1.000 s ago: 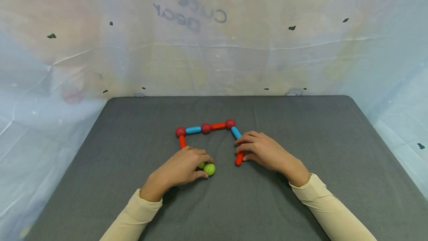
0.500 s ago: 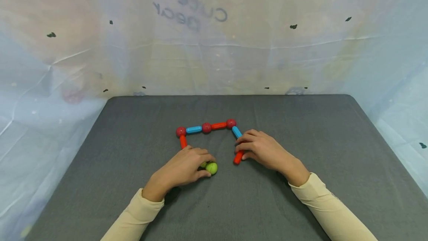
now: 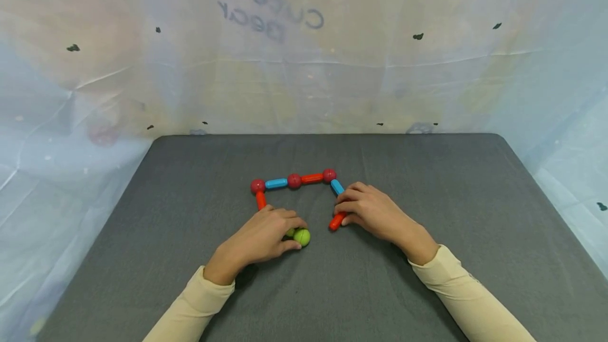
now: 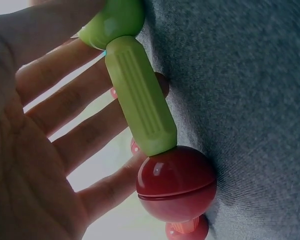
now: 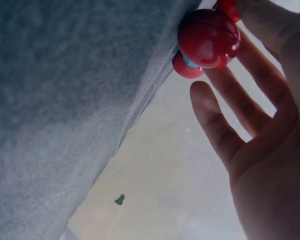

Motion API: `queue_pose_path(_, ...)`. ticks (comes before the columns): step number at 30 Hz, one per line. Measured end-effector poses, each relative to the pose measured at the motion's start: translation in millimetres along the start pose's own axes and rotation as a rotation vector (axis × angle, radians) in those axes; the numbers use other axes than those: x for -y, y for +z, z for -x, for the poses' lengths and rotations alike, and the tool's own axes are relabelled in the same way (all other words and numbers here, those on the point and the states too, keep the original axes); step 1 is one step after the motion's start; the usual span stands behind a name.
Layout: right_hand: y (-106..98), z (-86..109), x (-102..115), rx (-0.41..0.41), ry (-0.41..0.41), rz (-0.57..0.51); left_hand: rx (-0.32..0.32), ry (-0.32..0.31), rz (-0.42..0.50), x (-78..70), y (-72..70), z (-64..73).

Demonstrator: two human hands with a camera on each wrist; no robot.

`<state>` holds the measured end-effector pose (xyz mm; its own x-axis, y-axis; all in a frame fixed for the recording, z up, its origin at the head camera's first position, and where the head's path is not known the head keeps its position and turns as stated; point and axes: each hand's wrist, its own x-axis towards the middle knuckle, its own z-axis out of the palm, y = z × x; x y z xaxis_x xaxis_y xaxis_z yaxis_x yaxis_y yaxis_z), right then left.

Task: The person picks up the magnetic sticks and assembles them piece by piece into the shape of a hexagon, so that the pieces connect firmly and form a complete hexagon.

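Note:
A chain of magnetic building rods and balls lies bent on the table. My left hand (image 3: 263, 234) holds the green ball (image 3: 301, 237) at the near left end between thumb and fingers. From that ball a green rod (image 4: 140, 95) runs to a red ball (image 4: 177, 182), alongside my other fingers in the left wrist view. My right hand (image 3: 372, 210) pinches a red rod (image 3: 337, 221) at the opposite end, where it meets a red ball (image 5: 208, 38). Behind that ball, a blue rod (image 3: 337, 187) leads away to the far corner ball (image 3: 329, 175).
The chain's far side has a blue rod (image 3: 276, 183), a middle red ball (image 3: 294, 181) and a red rod (image 3: 312, 178). Dark grey cloth covers the table (image 3: 427, 173). A printed pale sheet (image 3: 304, 67) hangs behind it.
The red rod's free end has swung left, toward the green ball. My left hand and the green ball have shifted slightly right. My right hand has barely moved.

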<state>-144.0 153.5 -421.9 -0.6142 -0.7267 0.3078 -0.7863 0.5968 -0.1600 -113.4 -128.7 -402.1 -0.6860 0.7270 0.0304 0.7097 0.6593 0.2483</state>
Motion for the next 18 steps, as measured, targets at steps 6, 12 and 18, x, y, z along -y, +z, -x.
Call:
queue_pose_path(6, 0, 0.1, 1, 0.006, -0.001, 0.033, 0.000, -0.016, -0.005, -2.6, -0.3, -2.4)
queue_pose_path(12, -1, 0.4, 3, -0.009, 0.005, 0.061, 0.011, -0.033, -0.007, -6.5, -1.0, -11.0)
queue_pose_path(18, 1, -1.0, 6, -0.020, -0.020, 0.067, -0.012, -0.044, -0.026, -10.2, 1.0, -15.0)
